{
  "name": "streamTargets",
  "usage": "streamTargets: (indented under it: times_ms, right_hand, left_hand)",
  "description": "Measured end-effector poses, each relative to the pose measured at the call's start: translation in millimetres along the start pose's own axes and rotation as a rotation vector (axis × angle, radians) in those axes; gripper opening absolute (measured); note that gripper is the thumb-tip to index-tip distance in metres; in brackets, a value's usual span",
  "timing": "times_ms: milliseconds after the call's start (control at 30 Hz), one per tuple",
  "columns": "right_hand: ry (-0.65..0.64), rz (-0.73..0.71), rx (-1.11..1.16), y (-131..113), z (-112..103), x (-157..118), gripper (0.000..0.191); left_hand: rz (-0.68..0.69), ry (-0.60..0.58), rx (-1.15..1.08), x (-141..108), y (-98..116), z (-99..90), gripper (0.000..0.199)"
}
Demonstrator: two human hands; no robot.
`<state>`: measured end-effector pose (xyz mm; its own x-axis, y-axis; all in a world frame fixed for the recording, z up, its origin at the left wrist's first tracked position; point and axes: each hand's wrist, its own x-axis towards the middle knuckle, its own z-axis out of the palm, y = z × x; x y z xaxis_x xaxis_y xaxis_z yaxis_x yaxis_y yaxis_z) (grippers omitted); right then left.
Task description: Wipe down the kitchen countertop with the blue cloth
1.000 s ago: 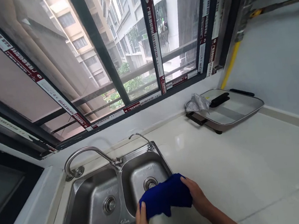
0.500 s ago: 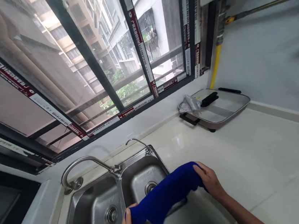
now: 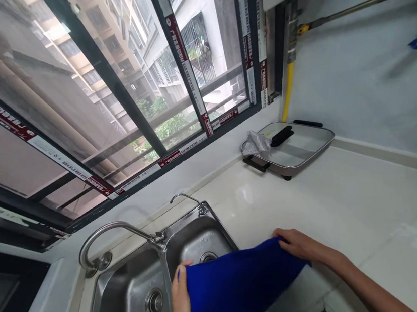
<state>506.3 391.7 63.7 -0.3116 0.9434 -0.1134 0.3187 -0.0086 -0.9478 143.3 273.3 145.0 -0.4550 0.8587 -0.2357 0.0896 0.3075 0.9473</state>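
A blue cloth (image 3: pixel 243 286) is stretched between my two hands at the front edge of the counter, over the right part of the sink. My left hand (image 3: pixel 180 298) is closed on its upper left corner, thumb on top. At the upper right corner, my right hand (image 3: pixel 299 243) pinches the fabric. The cloth hangs down as a broad sheet and hides part of the right basin (image 3: pixel 191 236).
A steel double sink with a left basin (image 3: pixel 133 281) lies below a curved faucet (image 3: pixel 114 225) and a smaller tap (image 3: pixel 186 196). An electric pan with a glass lid (image 3: pixel 302 144) and bubble wrap (image 3: pixel 258 143) stands on the white counter (image 3: pixel 275 203) by the wall. Windows rise behind.
The cloth has gone from a narrow, bunched strip to a wider, spread sheet. My right hand has come down slightly, and my left hand has risen. The view has shifted a little.
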Motion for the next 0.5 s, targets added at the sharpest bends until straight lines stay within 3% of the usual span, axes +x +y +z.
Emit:
streamTargets:
  times_ms: [100, 167, 233, 300, 367, 433, 500]
  right_hand:
    - [-0.079, 0.089, 0.044, 3.4, 19.1, -9.7, 0.066]
    - [-0.248, 0.008, 0.160, -7.2, 41.3, -15.1, 0.087]
    - [-0.386, -0.134, 0.201, -20.3, 66.4, -16.1, 0.092]
    - [-0.446, -0.223, 0.129, -29.4, 89.3, -12.8, 0.083]
    - [-0.517, -0.227, -0.007, -33.7, 106.1, -8.4, 0.055]
    - [-0.611, -0.218, -0.090, -37.6, 115.7, -6.5, 0.020]
    - [-0.692, -0.240, -0.027, -46.6, 119.3, -8.9, 0.010]
  left_hand:
    - [0.027, -0.199, 0.041, -8.3, 6.4, 33.7, 0.061]
    - [0.037, -0.327, 0.097, -13.2, 11.4, 47.8, 0.059]
    - [0.044, -0.428, 0.153, -16.6, 17.8, 52.5, 0.058]
    - [0.048, -0.494, 0.204, -18.5, 26.1, 49.0, 0.057]
    - [0.065, -0.543, 0.265, -19.4, 35.6, 39.6, 0.054]
    - [0.084, -0.597, 0.337, -18.8, 44.0, 26.0, 0.051]
    - [0.073, -0.624, 0.361, -15.4, 47.6, 10.2, 0.048]
